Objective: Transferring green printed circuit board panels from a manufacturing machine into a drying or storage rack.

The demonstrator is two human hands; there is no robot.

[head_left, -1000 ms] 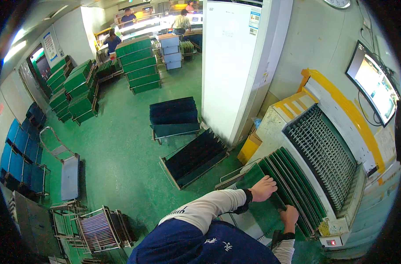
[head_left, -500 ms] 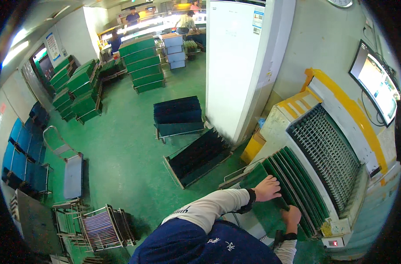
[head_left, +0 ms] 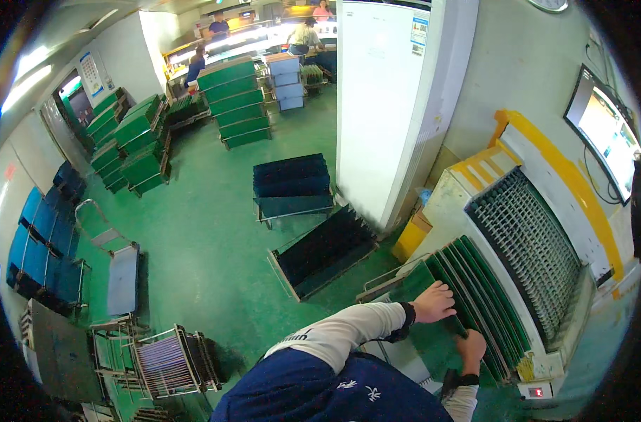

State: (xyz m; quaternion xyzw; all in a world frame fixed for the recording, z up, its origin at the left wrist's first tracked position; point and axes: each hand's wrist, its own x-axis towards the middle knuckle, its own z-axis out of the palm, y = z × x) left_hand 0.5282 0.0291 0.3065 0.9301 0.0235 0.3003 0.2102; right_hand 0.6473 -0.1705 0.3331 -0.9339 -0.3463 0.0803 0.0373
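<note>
Blue panels [head_left: 38, 243]: leaning in racks along the left wall.
Platform trolley [head_left: 123, 281]: standing on the green floor [head_left: 201, 274], its handle rising at the far end.
Slatted rack [head_left: 169, 362]: holding thin boards edge-up, near the trolley.
Green stacks [head_left: 236, 102]: standing farther back, in tiers.
Dark-panelled racks [head_left: 324, 257]: sitting mid-floor, one behind the other.
White cabinet [head_left: 380, 112]: towering just beyond them.
Green board [head_left: 427, 344]: tilting at the near side of the board row, before the person's body.
Left hand [head_left: 434, 304]: curling its fingers over the board's upper edge, gripping it.
Right hand [head_left: 471, 348]: closing around the same edge, nearer the body.
Board row [head_left: 488, 306]: leaning beside the roller machine [head_left: 524, 246].
Wall screen [head_left: 601, 130]: glowing above.
</note>
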